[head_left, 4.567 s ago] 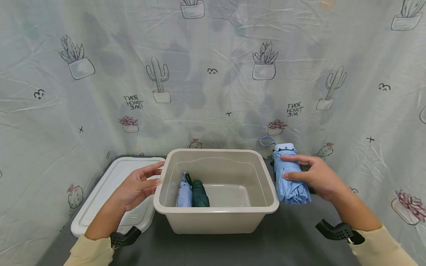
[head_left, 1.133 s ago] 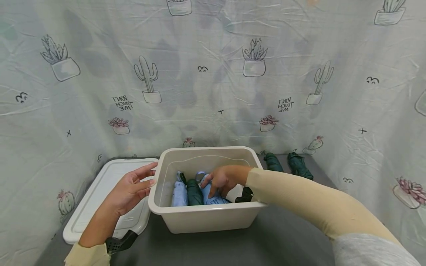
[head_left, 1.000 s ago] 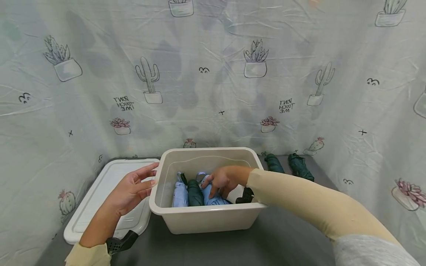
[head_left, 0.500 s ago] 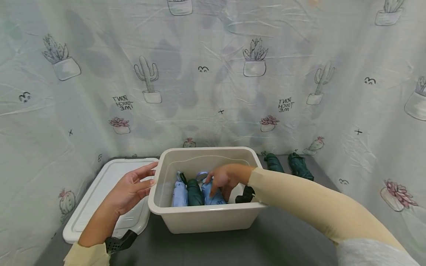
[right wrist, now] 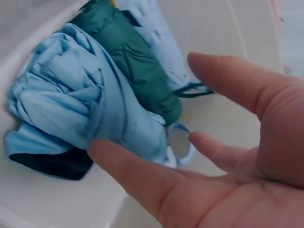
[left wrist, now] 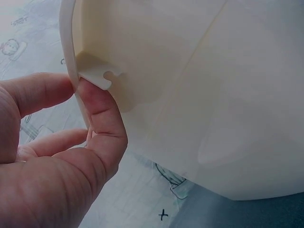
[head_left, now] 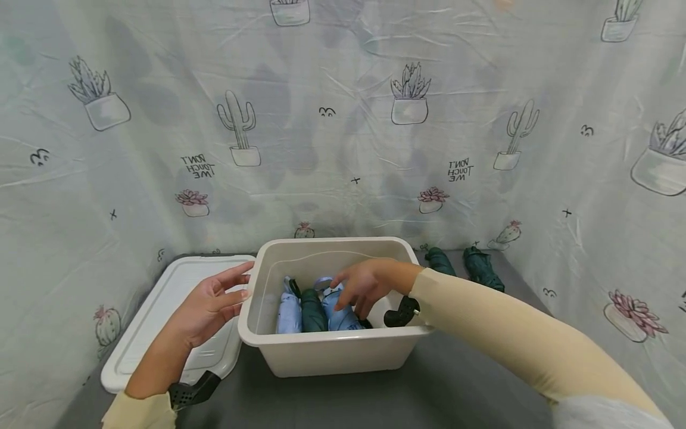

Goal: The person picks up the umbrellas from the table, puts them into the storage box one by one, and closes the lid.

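My left hand [head_left: 215,304] pinches the left rim of a beige plastic storage bin [head_left: 343,356]; in the left wrist view its thumb and fingers [left wrist: 102,114] meet at that rim. Inside the bin, a light blue folded umbrella [head_left: 290,313], a dark green folded umbrella [head_left: 313,313] and a second blue folded umbrella [head_left: 339,316] lie side by side. Over this second one is my right hand [head_left: 370,283], its fingers spread. The right wrist view shows a fingertip at the edge of its bunched blue cloth [right wrist: 57,95], without a grip; contact is hard to tell.
Two more dark green folded umbrellas, one nearer [head_left: 440,262] and one farther right [head_left: 482,268], lie behind the right forearm. A white lid [head_left: 177,316] lies left of the bin on the grey table [head_left: 343,405]. A printed curtain [head_left: 343,143] hangs behind.
The second blue umbrella, earlier held right of the bin, now lies inside it. In the last second my right fingers have loosened and drawn slightly up and right. The left hand stays at the rim.
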Tool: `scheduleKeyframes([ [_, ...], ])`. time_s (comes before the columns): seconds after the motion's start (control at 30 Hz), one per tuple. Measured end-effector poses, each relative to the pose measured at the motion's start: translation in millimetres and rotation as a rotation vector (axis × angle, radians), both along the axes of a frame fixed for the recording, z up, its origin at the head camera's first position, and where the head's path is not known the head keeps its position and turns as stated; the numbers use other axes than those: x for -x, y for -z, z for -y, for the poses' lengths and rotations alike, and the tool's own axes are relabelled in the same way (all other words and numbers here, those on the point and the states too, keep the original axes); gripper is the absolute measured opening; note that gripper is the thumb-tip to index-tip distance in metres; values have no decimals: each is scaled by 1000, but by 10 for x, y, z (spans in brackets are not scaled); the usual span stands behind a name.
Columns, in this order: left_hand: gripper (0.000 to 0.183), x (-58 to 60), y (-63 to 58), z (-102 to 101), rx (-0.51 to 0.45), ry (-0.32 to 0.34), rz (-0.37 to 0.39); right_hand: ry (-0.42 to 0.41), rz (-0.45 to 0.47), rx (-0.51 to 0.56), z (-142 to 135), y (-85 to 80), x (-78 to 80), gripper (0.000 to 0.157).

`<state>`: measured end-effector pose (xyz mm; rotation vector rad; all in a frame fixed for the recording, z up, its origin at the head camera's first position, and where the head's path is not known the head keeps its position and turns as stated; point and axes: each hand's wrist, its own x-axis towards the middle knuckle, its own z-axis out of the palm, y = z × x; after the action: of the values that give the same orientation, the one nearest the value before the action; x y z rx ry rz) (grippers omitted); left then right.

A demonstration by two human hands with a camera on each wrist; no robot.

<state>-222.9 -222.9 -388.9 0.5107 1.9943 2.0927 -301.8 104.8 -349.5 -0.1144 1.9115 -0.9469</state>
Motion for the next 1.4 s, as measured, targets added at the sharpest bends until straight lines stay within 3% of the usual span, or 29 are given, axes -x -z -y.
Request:
scheduleKeyframes([
  [0.2, 67, 6, -17, 37, -3, 2, -2, 3, 13, 61, -43, -125, -12, 76],
  [0.9, 67, 82, -5, 41, 3, 14, -4, 2, -122, 160, -267, -408, -22, 65],
  [1.2, 66, 108, 5, 51, -5, 9, 9, -4, -166, 264, -442, -510, -59, 57],
  [1.4, 65, 109, 3, 55, -9, 9, 13, 46, -212, 360, -568, -544, -139, 53],
])
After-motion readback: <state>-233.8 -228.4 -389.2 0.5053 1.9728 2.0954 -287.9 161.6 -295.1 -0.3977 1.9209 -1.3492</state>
